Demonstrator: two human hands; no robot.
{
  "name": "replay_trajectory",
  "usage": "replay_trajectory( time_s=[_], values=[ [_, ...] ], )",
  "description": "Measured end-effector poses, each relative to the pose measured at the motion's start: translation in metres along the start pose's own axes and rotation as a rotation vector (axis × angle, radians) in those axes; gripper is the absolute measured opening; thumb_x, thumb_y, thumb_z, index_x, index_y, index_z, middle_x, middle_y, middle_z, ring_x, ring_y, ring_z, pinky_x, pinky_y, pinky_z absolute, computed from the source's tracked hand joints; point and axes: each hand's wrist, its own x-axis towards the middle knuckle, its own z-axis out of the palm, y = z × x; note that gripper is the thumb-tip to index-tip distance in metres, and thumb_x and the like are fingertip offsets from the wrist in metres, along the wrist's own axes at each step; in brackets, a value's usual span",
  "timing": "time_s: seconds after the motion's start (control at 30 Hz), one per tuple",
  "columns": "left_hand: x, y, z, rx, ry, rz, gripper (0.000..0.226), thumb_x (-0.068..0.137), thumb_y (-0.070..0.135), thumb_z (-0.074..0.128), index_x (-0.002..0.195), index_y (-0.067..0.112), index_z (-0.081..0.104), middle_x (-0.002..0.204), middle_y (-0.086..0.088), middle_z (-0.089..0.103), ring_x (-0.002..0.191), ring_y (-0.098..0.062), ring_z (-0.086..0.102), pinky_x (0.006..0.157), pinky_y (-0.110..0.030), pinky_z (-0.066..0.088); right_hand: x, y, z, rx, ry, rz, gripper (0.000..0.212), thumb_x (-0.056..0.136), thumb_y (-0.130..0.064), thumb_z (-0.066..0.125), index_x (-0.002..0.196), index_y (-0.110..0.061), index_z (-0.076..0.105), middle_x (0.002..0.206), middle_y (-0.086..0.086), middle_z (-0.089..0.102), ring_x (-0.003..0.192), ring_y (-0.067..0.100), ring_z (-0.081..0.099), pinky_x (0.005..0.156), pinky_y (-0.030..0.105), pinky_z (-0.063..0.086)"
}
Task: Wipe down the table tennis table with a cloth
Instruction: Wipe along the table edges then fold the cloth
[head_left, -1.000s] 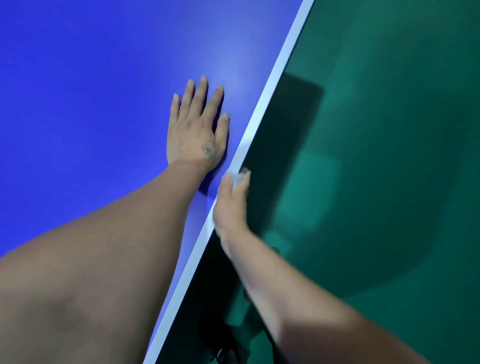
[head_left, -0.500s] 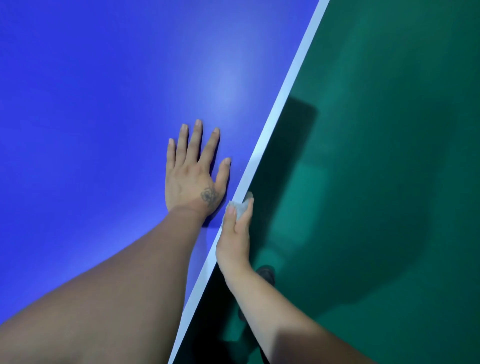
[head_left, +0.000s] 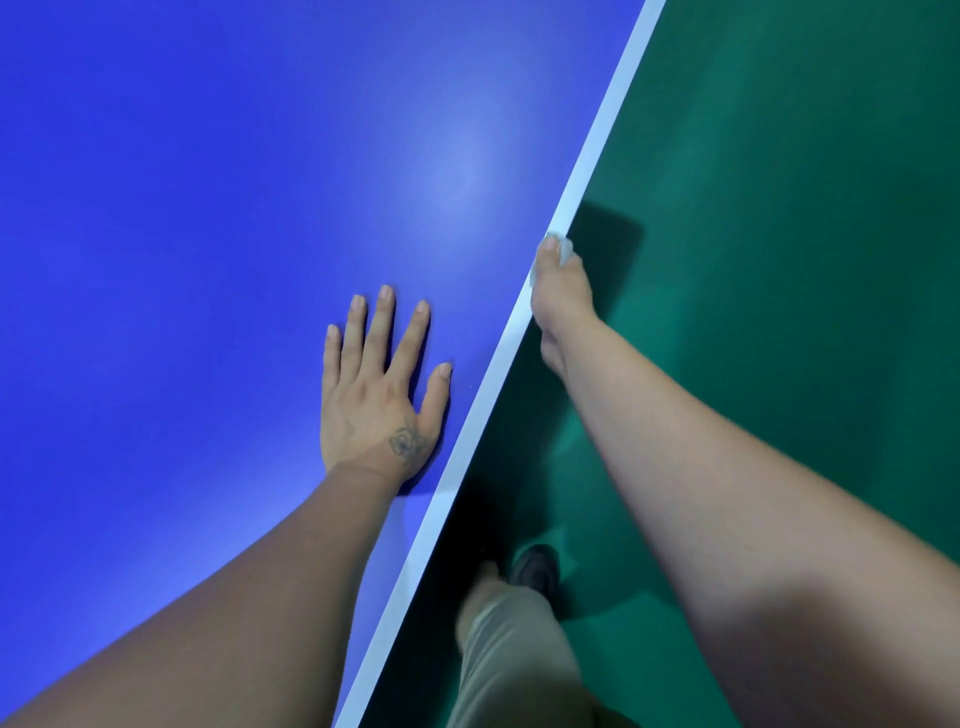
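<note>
The blue table tennis table (head_left: 208, 234) fills the left of the view, with its white edge line (head_left: 597, 150) running diagonally from top right to bottom middle. My left hand (head_left: 379, 400) lies flat on the blue top close to that edge, fingers straight and spread. My right hand (head_left: 561, 291) grips a small pale cloth (head_left: 563, 248) against the table's side edge. Most of the cloth is hidden under my fingers.
A green floor (head_left: 779, 260) lies to the right of the table. My leg in beige trousers (head_left: 514, 654) and a dark shoe (head_left: 537, 569) stand on it just beside the table edge, in the table's shadow.
My right hand has slid the cloth further forward along the table's edge, past my left hand. My left hand stays flat on the top. My leg and shoe have come into view.
</note>
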Motion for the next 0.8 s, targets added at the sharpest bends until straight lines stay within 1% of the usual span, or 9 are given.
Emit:
replay_trajectory(
  time_s=[0.17,0.2,0.27,0.33,0.4,0.5,0.63,0.7,0.8],
  values=[
    [0.000,0.002,-0.003,-0.003,-0.012,0.000,0.067,0.111,0.057,0.031,0.172,0.033,0.018,0.181,0.002,0.003,0.167,-0.023,-0.004,0.135,-0.054,0.008,0.000,-0.002,0.000,-0.005,0.054,-0.026,0.041,0.115,-0.042,0.033,0.142,-0.014,0.045,0.117,-0.005,0.056,0.096,0.009,0.052,0.087,0.026,0.040],
    [0.000,0.002,-0.003,-0.004,-0.013,0.001,0.067,0.111,0.056,0.031,0.172,0.032,0.018,0.181,0.002,0.004,0.167,-0.023,-0.004,0.135,-0.054,0.008,-0.007,0.009,0.004,-0.011,0.060,-0.025,0.041,0.115,-0.042,0.034,0.143,-0.014,0.044,0.121,-0.001,0.058,0.098,0.011,0.054,0.088,0.029,0.042],
    [0.000,0.003,-0.004,-0.003,-0.015,0.000,0.067,0.110,0.055,0.032,0.172,0.032,0.019,0.181,0.001,0.005,0.168,-0.024,-0.002,0.134,-0.055,0.010,-0.023,0.031,0.009,-0.020,0.045,-0.019,0.050,0.114,-0.045,0.035,0.156,-0.017,0.034,0.148,0.003,0.054,0.124,0.019,0.056,0.107,0.038,0.044],
    [0.001,0.004,-0.005,-0.005,-0.015,-0.004,0.068,0.110,0.054,0.034,0.172,0.030,0.020,0.181,0.001,0.006,0.168,-0.025,-0.001,0.134,-0.056,0.012,-0.042,0.040,0.011,-0.034,0.021,0.002,0.061,0.114,-0.047,0.036,0.167,-0.023,0.019,0.167,0.001,0.039,0.147,0.021,0.043,0.122,0.040,0.035],
    [0.001,0.005,-0.005,-0.012,-0.015,-0.002,0.068,0.109,0.053,0.035,0.171,0.029,0.022,0.181,0.000,0.008,0.168,-0.026,0.001,0.133,-0.057,0.014,-0.051,0.041,0.008,-0.036,-0.010,0.045,0.065,0.114,-0.045,0.034,0.170,-0.026,0.008,0.173,-0.003,0.028,0.153,0.016,0.034,0.119,0.030,0.029],
    [0.002,0.005,-0.005,-0.021,-0.011,-0.009,0.068,0.108,0.050,0.037,0.171,0.026,0.026,0.181,-0.001,0.011,0.167,-0.028,0.005,0.133,-0.059,0.015,-0.045,0.027,0.005,-0.041,-0.048,0.120,0.065,0.115,-0.045,0.032,0.170,-0.026,0.003,0.175,-0.006,0.022,0.152,0.016,0.035,0.105,0.023,0.026],
    [0.005,0.005,-0.005,-0.033,-0.023,-0.005,0.067,0.107,0.047,0.039,0.169,0.024,0.030,0.180,-0.003,0.014,0.167,-0.030,0.008,0.132,-0.061,0.015,-0.001,-0.014,-0.007,-0.039,-0.034,0.073,0.060,0.116,-0.042,0.031,0.168,-0.019,0.016,0.160,-0.006,0.039,0.132,0.006,0.039,0.100,0.019,0.027],
    [0.003,0.005,-0.006,-0.019,-0.046,-0.014,0.067,0.107,0.047,0.038,0.169,0.022,0.031,0.180,-0.004,0.015,0.167,-0.031,0.008,0.132,-0.062,0.015,0.036,-0.045,-0.020,-0.051,-0.041,0.055,0.051,0.116,-0.042,0.032,0.158,-0.015,0.033,0.140,-0.007,0.049,0.128,0.011,0.048,0.097,0.022,0.030],
    [0.005,0.005,-0.007,0.007,-0.075,-0.018,0.068,0.107,0.047,0.034,0.169,0.020,0.031,0.180,-0.005,0.013,0.167,-0.033,0.008,0.131,-0.064,0.016,0.093,-0.101,-0.042,-0.129,-0.081,0.041,0.051,0.115,-0.045,0.031,0.155,-0.013,0.039,0.137,-0.008,0.049,0.124,0.014,0.047,0.104,0.028,0.032]
  ],
)
